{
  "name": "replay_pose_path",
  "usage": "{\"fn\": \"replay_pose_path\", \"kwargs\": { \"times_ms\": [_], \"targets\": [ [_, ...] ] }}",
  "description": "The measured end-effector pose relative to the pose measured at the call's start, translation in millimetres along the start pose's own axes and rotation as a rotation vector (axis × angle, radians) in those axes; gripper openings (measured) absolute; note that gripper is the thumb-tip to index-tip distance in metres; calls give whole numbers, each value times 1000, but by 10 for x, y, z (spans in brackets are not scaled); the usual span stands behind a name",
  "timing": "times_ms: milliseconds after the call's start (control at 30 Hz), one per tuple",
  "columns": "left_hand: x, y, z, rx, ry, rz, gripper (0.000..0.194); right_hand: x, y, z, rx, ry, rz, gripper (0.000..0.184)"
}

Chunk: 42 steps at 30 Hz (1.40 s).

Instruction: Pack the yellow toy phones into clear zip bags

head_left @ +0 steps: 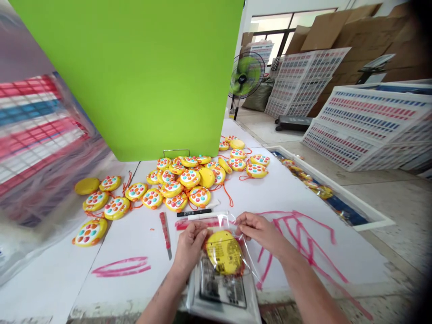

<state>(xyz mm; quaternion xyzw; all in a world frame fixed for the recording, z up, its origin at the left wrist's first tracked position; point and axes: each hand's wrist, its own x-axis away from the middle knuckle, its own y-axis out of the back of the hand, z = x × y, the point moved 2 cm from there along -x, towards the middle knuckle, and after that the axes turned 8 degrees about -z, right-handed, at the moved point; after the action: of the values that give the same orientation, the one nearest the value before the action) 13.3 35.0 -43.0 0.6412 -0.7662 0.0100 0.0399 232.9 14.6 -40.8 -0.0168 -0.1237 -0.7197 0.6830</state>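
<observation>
A yellow round toy [224, 252] lies back side up inside a clear plastic bag [246, 261], on top of a stack of flat bags [221, 292] at the table's near edge. My left hand [190, 245] pinches the bag's upper left edge, fingers closed. My right hand [258, 229] pinches the bag's upper right edge, fingers closed too. Both hands hold the bag's mouth around the toy.
A heap of yellow toys [189, 180] with coloured buttons covers the white table [290, 193]. A red-handled knife [165, 231] and two pens [199, 213] lie near my hands. A green panel [141, 72] stands behind. Crates [371, 121], a fan [247, 74] and a floor tray [337, 198] are at right.
</observation>
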Motion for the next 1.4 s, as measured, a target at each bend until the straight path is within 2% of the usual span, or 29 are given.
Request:
{"fn": "replay_pose_path", "kwargs": {
  "times_ms": [133,267,467,633,767,900,967,1100,1233,1400],
  "targets": [
    [18,14,-40,28,-14,44,34,41,138,-43,-51,-21,-55,25],
    [52,8,-86,36,6,94,33,37,147,-128,-84,-5,-70,10],
    [31,20,-96,-5,-7,2,34,0,76,-151,-99,14,-64,6],
    [13,27,-42,-48,-52,-10,38,26,65,-58,-17,43,-50,35],
    [29,8,-58,-44,-40,35,46,30,8,-2,-2,71,-29,19],
    [46,1,-69,26,-21,114,45,13,-32,0,-13,80,-60,14],
    [40,12,-42,35,-15,116,44,17,-12,-6,-36,74,-79,14],
    [10,43,22,13,34,23,38,53,75,-23,-131,40,-136,14],
    [16,45,5,48,117,-5,21,72,89,-16,-141,31,-131,8],
    [40,62,-110,145,22,-12,16,50,56,12,-177,27,-151,12]
  ]
}}
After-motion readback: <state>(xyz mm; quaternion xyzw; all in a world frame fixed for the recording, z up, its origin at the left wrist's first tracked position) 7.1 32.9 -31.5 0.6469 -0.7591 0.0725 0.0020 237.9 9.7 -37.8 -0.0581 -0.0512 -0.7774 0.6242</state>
